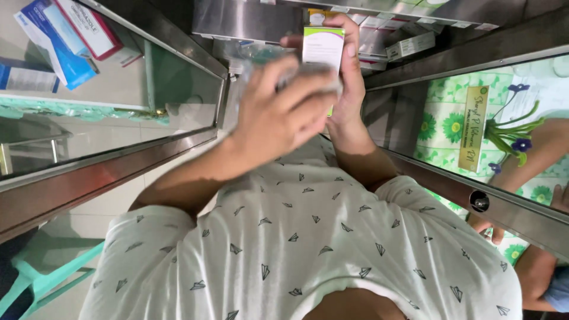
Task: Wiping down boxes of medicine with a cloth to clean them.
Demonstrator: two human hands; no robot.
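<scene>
right hand [349, 77] has its fingers clamped on a small white box [323, 50], while the blurry left hand [278, 112] looks curled around clear plastic wrap [261, 59], i think

Right hand [349, 71] grips a small white carton [323, 50] with green-purple top; left hand [281, 109], blurred, covers its lower part over clear plastic wrap [261, 59].

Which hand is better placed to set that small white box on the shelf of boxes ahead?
Right, probably. The right hand grips the small white box and is raised close to the shelf of boxes. The left hand is blurred, lower, and seems to touch clear plastic.
</scene>
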